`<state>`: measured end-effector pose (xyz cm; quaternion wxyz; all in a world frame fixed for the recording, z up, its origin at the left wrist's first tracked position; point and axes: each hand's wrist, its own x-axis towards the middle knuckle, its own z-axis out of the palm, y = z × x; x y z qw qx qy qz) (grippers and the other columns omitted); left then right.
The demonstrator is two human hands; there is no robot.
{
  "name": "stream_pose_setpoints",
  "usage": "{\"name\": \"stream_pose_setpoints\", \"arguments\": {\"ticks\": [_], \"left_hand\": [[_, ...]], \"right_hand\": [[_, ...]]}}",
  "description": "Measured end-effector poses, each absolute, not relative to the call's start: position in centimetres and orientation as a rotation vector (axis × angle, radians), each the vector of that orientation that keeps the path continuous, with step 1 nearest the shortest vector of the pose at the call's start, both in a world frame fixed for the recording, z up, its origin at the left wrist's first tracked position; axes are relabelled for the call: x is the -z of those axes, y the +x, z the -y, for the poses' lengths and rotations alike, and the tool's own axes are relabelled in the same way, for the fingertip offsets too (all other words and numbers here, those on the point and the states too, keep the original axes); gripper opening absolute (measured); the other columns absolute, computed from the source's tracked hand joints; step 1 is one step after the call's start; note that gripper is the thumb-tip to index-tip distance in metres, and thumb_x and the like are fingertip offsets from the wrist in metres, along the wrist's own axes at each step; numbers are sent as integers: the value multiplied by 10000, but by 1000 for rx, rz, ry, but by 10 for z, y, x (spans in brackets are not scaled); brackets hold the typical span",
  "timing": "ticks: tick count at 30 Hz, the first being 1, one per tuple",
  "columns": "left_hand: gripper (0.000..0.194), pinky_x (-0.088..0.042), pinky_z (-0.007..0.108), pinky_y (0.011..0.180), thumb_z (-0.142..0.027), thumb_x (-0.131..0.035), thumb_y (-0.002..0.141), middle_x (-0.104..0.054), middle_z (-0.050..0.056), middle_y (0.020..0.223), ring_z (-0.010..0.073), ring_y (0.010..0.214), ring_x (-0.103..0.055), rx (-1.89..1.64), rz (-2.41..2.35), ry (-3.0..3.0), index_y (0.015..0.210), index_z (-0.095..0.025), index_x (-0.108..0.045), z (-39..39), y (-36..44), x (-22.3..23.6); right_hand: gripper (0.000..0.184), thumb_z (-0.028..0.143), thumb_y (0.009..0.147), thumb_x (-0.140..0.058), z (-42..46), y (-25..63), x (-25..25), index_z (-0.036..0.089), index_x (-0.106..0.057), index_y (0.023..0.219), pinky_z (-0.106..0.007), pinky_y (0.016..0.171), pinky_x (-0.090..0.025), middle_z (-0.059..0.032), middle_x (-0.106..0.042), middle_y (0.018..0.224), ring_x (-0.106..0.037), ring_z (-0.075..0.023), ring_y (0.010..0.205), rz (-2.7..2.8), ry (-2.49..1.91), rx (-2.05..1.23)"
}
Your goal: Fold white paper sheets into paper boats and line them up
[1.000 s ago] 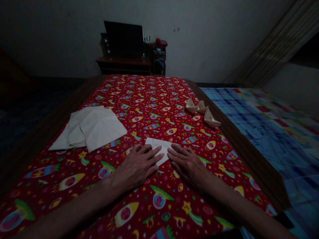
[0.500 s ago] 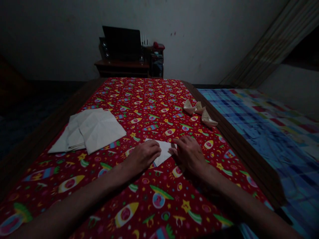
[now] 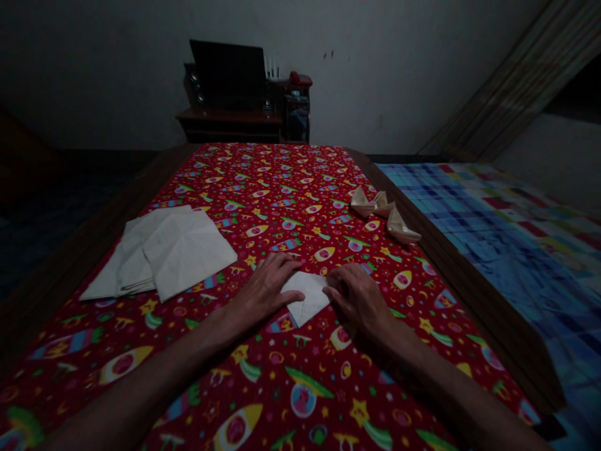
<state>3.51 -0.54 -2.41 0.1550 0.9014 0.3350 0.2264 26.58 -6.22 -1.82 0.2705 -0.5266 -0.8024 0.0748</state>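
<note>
The head camera looks forward and down the tablecloth (image 3: 277, 203).

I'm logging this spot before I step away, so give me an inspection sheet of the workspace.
Surface: table under a red patterned cloth.
Job's things: small white paper between the hands; paper stack at left; three folded shapes at right.
Clutter: nothing seen near the hands.
Hands: left hand has its thumb on the paper; right hand is at its right corner, grip unclear.
Cables: nothing seen, but it's dim.
Surroundings: dark screen, red phone, curtain.
</note>
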Motion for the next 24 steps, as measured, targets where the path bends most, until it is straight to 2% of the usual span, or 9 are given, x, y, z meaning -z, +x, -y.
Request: {"name": "stream_pose_setpoints", "arguments": {"ticks": [5,9,14,21,24], "left_hand": [[349,-418,371,838,-385,-638,799,-505,52,1035,219,984,-457,-616,-980,2559,1070,-197,-525,9,37,16],[372,-422,371,811,-399,-680,755,-500,51,1005,223,953,-447,-622,-1001,2566,1018,-188,-522,4,38,18],[424,-427,378,767,-396,-749,670,-503,56,993,241,937,-440,-601,-1071,2572,927,-184,-487,-3,42,22],[460,-412,392,830,-364,-747,684,-505,59,1052,248,996,-438,-612,-1044,2576,1006,-188,-470,-1,42,22],[524,-392,395,863,-364,-726,712,-497,63,1134,253,1056,-428,-607,-992,2593,1130,-209,-452,-1,41,21]], "right_hand": [[104,232,882,-513,65,265,24,190,-582,947,-330,723,-431,-71,-563,893,-502,-201,836,2148,-1385,-115],[206,261,884,-513,66,265,23,170,-582,1055,-332,699,-450,-87,-559,889,-507,-208,831,2116,-1425,-81],[149,278,886,-502,67,263,19,184,-610,927,-342,694,-463,-93,-551,891,-515,-214,843,2114,-1449,-95],[97,199,896,-456,64,263,20,184,-550,876,-379,825,-460,-108,-577,959,-511,-234,997,2109,-1277,-90],[166,153,914,-382,65,264,22,186,-536,858,-343,788,-459,-83,-600,877,-539,-200,897,2183,-1187,-95]]}}
